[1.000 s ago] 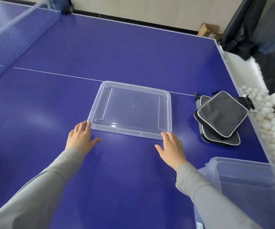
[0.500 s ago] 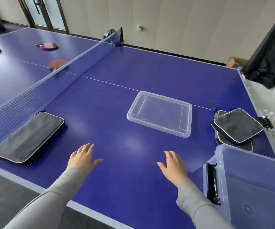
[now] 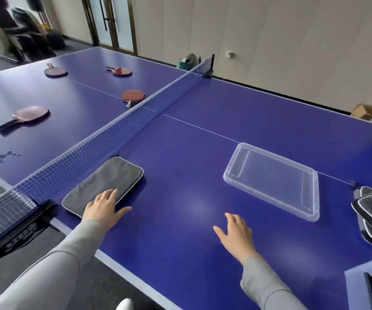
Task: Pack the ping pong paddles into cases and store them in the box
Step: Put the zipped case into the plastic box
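Resting flat on the black case [image 3: 104, 184], the left hand [image 3: 101, 209] is spread; right hand [image 3: 236, 237] hovers, fingers loose, well apart.

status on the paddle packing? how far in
Early. Done: clear lid is off, lying on the table. In hand: left hand rests open on the black case by the net; right hand holds nothing. Left: four paddles lie loose beyond the net, uncased.
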